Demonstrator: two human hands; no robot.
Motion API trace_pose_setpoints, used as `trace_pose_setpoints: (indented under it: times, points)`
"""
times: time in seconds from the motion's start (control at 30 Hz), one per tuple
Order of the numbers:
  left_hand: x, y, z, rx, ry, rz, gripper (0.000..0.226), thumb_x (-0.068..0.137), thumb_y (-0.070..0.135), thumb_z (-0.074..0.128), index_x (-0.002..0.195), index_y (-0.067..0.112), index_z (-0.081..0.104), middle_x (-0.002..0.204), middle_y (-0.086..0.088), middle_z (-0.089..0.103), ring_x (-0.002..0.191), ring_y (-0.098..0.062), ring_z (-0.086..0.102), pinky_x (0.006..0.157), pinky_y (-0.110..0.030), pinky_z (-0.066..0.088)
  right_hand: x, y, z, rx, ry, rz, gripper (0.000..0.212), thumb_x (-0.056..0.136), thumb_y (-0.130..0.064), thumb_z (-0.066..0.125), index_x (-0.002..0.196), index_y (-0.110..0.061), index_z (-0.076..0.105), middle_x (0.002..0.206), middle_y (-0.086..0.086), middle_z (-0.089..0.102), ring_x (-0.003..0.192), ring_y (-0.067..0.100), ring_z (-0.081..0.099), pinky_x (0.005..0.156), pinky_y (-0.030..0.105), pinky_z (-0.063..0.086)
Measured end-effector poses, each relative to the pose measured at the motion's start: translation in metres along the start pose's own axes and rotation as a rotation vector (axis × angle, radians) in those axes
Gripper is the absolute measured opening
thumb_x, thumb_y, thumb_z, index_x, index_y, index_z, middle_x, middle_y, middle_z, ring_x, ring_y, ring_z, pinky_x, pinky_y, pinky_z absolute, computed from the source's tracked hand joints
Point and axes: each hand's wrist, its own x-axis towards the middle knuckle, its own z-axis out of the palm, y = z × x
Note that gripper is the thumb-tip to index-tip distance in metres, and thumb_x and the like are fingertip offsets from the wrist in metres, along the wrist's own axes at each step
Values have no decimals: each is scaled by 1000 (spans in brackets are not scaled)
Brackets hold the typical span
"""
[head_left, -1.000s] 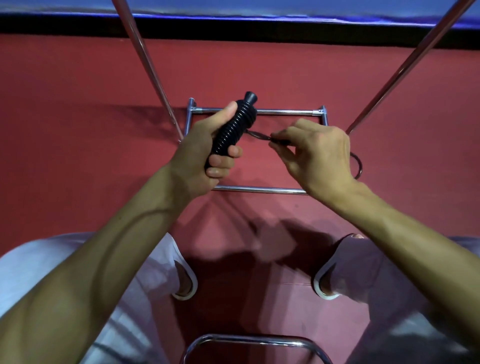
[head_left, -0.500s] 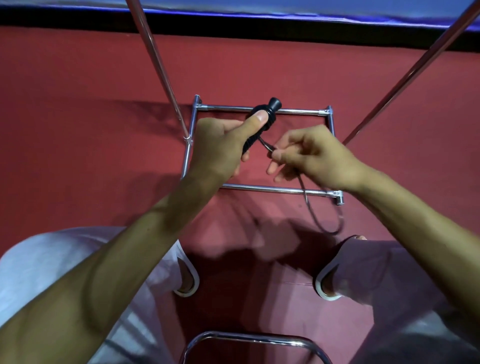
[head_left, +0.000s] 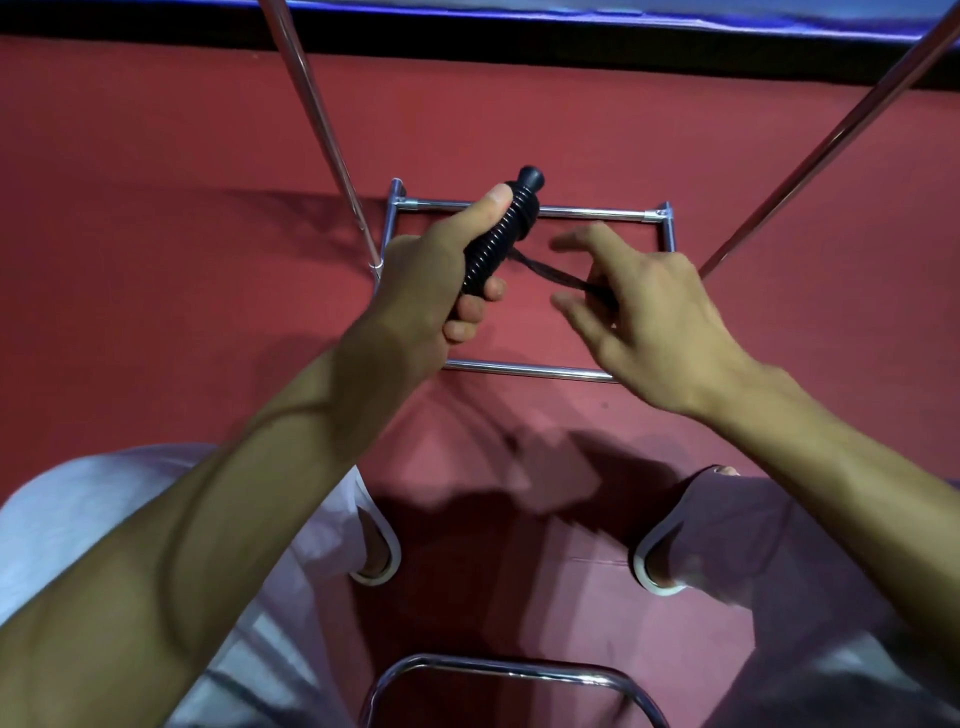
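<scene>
Nearest the camera, a bent chrome tube (head_left: 498, 667) crosses the bottom edge. Just past it I see the person's pale-clothed knees (head_left: 78, 519) and two white-rimmed shoes (head_left: 382, 564) planted on the red floor (head_left: 156, 270). Both forearms reach out over the gap between the legs.

Further out, the left grip (head_left: 421, 291) is clamped round the lower part of a black ribbed handle (head_left: 498, 239). The thumb lies along the handle, and its knobbed end tilts up and away to the right. A thin dark cord (head_left: 550, 273) leaves the handle's middle and runs to the right grip (head_left: 649, 312), just beside it. That grip has two fingers spread apart, and the cord vanishes between them under the palm. With the blur I cannot tell whether hidden fingers pinch the cord or it only slides through.

Beyond the hands a rectangular chrome frame (head_left: 587, 212) lies on the floor. Two slanted chrome poles (head_left: 322, 124) rise past it, and a dark band (head_left: 519, 36) closes the far edge.

I judge this to be the winding step, with the cord going onto the handle turn by turn; how many turns are on it I cannot make out. The next move calls for the right grip to carry the cord round the handle under light tension while the left holds it steady. Each turn should lie beside the one before it so nothing slips off the knob.
</scene>
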Motion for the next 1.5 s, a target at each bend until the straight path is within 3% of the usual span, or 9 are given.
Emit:
trace_pose_setpoints:
  times: [0.23,0.37,0.53,0.7,0.87,1.0,1.23,1.4,1.5]
  points:
    - [4,2,-5,-147,-175,-220,49,94,62,58,99,12,55,56,5,46,31,0,27,29,-14,16,9,22,-13,-181,22,-152,28,99,-38,57,101,-20,78,70,3,74,62,34,69,61,42,54]
    - [5,-5,2,24,26,-46,44,87,57,71,93,14,67,60,-4,54,33,-7,32,34,-15,21,9,12,-8,154,-216,86,35,104,-29,57,78,-13,74,56,-5,68,41,10,53,53,22,45]
    - [8,-22,15,363,152,356,61,86,54,73,68,-4,67,52,-9,47,41,-17,34,43,-28,26,15,7,-19,892,-404,592,35,108,-23,49,81,-4,62,53,4,46,44,14,31,42,21,27]
    - [17,-30,16,774,84,551,61,82,64,59,75,6,74,55,-1,30,51,-18,27,49,-36,26,5,9,-10,946,-430,620,35,108,-23,47,84,-3,62,49,0,40,42,11,24,40,21,22]
    - [8,-27,11,1090,-40,689,40,92,45,43,76,14,62,56,-2,49,65,-32,55,57,-39,43,-4,12,-8,1021,-457,707,34,108,-18,46,87,2,64,51,0,35,46,13,23,41,23,19]
    - [6,-33,10,1380,-97,664,34,75,50,58,91,21,64,75,1,60,74,-32,62,63,-36,50,-5,15,3,1126,-601,960,34,107,-17,43,83,-3,61,53,-2,34,44,6,23,40,18,17]
    - [12,-43,14,1429,-87,598,43,78,62,71,86,20,66,67,4,49,75,-32,60,62,-34,39,-11,18,11,966,-716,874,33,106,-17,47,95,7,68,54,1,43,41,9,31,40,20,23]
    - [11,-51,14,1552,-111,529,52,81,67,70,81,22,45,72,4,36,77,-28,45,68,-35,35,-14,17,-5,127,-713,346,12,89,-17,69,78,-15,72,62,-1,69,58,19,58,57,29,45]
    - [15,-53,8,1517,-225,320,58,75,69,75,67,20,44,65,4,41,66,-26,46,63,-33,35,-18,16,7,-398,-496,45,20,83,-30,72,103,-29,71,90,-5,72,94,30,64,69,35,47]
